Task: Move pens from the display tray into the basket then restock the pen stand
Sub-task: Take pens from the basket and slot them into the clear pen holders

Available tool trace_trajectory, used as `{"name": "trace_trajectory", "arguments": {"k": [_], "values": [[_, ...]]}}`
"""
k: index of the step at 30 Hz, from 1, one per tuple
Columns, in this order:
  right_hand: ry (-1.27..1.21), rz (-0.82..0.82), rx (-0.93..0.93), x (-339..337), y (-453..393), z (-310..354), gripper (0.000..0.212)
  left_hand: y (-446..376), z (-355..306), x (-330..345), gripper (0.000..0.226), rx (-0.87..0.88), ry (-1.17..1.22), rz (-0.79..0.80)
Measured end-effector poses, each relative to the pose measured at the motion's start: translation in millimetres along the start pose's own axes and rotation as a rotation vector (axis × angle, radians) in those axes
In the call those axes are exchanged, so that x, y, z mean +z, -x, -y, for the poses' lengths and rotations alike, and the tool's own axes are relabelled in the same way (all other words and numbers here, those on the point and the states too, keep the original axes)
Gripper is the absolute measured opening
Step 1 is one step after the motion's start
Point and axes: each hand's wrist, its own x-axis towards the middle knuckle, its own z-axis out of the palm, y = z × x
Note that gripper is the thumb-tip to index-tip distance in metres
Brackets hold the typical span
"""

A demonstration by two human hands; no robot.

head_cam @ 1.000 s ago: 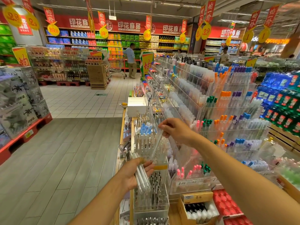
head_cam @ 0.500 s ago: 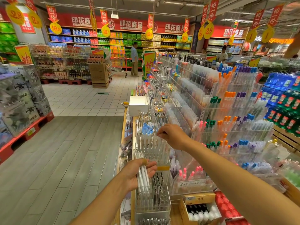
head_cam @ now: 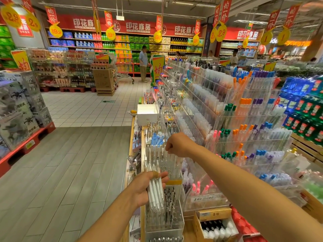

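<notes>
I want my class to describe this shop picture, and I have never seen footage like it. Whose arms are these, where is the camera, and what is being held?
There is no machine here: the two bare arms belong to a person, and the single view comes from a wide-angle camera worn on their head, looking forward and down.

The left hand grips a bundle of slim white-and-clear pens. The right hand reaches forward with curled fingers over a clear acrylic pen stand that has white pens standing upright in it; it seems to pinch one pen, though the blur makes this uncertain.

Beside the stand, tiered clear plastic display racks hold many pens with coloured caps. A small open cardboard box of black-and-white capped items sits in the lower right of the picture. Beyond is a supermarket aisle.
</notes>
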Motion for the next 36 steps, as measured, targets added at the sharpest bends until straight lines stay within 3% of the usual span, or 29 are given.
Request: {"name": "trace_trajectory", "arguments": {"k": [7,13,21,25,27,30,33,36], "values": [[-0.117,-0.134,-0.036,-3,9,4,0.023,1,-5,1,0.018,0.039,-0.004,0.002],[-0.389,0.124,0.055,-8,18,17,0.024,5,-6,9,0.029,0.066,0.054,0.096],[-0.670,0.141,0.169,-7,26,12,0.017,13,-7,17,0.024,0.089,0.103,0.127],[-0.859,0.030,0.245,-22,28,2,0.014,11,-8,16,0.031,0.062,0.148,-0.012],[-0.790,-0.084,0.228,-28,29,-3,0.016,9,-5,9,0.032,0.025,0.175,-0.079],[-0.551,-0.207,0.146,-31,31,-4,0.021,5,-1,-4,0.014,0.003,0.216,-0.148],[-0.314,-0.235,0.080,-24,31,-2,0.017,1,2,-7,0.008,0.000,0.192,-0.179],[-0.227,-0.222,0.034,-13,30,-2,0.007,0,4,-7,0.013,-0.011,0.176,-0.164]]}}
